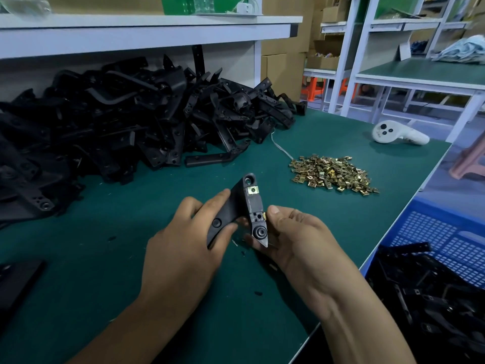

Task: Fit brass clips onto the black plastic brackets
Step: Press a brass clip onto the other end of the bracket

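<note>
At the far left edge I see a flat black panel lying on the green mat. Behind it, a big heap of black plastic brackets is piled against the white shelf.

Near the middle, my left hand wraps around one arm of the bracket I am working on, fingers curled over its wider limb and thumb on top. The bracket is lifted above the mat, between both hands. One brass clip already sits on its upper end, just below the round hole.

My right hand cradles the bracket's lower end from beneath, and its thumb presses a second brass clip against the side of the bracket near the lower slot. I cannot tell how far that clip is seated.

Further right, loose brass clips lie in a pile on the mat, with a white controller beyond it.

At the lower right, beside the bench, a blue slotted crate holds black brackets, some carrying brass clips.
</note>
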Available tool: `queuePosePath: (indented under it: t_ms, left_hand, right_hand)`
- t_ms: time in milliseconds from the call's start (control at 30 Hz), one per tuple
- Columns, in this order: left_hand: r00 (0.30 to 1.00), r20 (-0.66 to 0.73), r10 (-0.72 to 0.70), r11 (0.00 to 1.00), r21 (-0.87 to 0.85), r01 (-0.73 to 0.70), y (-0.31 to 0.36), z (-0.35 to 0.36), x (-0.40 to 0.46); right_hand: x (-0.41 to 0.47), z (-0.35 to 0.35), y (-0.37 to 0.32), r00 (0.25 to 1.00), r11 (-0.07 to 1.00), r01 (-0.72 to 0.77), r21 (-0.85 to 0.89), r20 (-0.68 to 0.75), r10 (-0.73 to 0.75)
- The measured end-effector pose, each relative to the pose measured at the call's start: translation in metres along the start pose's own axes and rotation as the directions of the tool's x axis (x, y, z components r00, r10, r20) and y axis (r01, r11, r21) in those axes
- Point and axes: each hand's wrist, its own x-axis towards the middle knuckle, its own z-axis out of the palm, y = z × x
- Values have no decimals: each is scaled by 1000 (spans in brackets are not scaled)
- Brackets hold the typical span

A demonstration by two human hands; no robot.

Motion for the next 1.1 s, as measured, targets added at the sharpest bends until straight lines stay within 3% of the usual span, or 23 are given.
queuePosePath:
  t_ms: [100,300,500,867,1100]
  left_hand:
    - [1000,-3,-10,1000,24,10,0,0,1]
    - [998,-17,-64,997,30,64,-2,1,1]
    - [997,-52,-55,998,5,55,-3,3,3]
    - [998,-33,-61,998,8,62,-4,2,1]
    - [996,-66,-57,997,-60,53,-7,3,2]
  right_hand:
    - [-3,8,3,999,999,44,-19,-17,-45]
    - [0,25,20,971,982,137,132,-213,-107]
    - [1,25,20,984,963,86,256,-175,-41]
    - [-1,28,24,968,981,147,130,-221,-115]
    - [-5,36,29,952,957,236,170,-240,-192]
